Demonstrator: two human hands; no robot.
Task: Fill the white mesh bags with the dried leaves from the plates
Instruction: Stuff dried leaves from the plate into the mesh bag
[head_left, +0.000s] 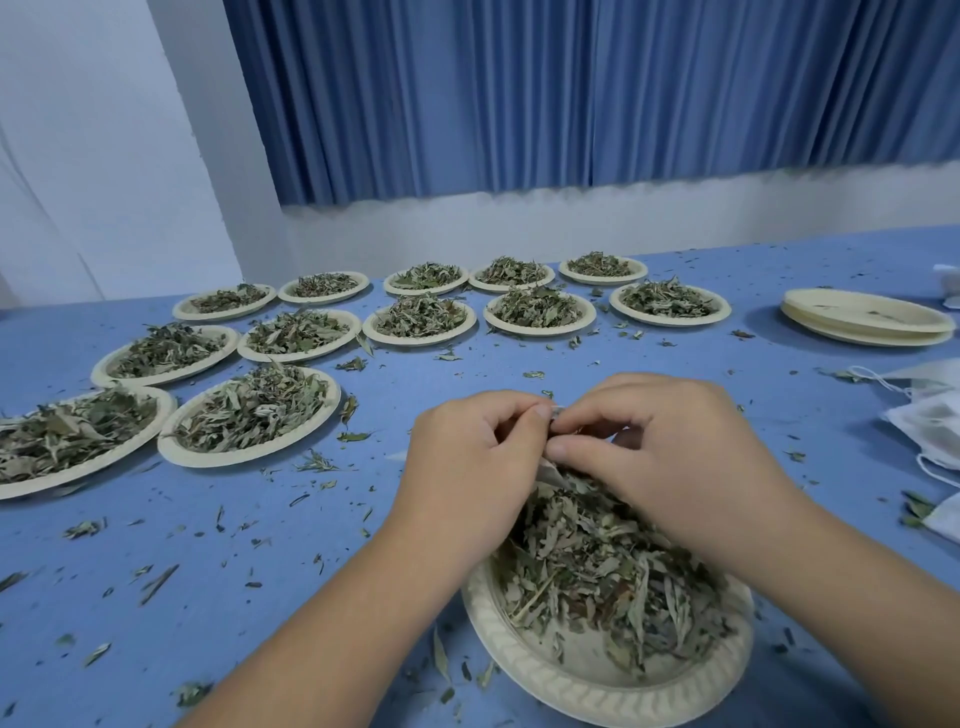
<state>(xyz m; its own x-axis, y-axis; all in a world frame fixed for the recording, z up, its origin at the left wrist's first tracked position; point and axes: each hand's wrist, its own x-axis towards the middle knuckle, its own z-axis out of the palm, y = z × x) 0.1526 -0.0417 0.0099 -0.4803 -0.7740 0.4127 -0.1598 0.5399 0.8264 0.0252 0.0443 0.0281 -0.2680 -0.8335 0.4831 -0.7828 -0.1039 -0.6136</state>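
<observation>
At 6 o'clock above the plate, left hand and right hand both pinch the mesh bag mouth; losing either pinch risks spilling dried leaves.

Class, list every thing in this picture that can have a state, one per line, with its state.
Left hand, pinching the mesh bag at its mouth.
Right hand, pinching it too.
Mesh bag, held above the near plate, mostly hidden.
Near plate, holding leaves.
Other plates, heaped with leaves.
Plate stack, nearly empty.
Spare bags, lying on the table.
Curtain, drawn shut.
</observation>
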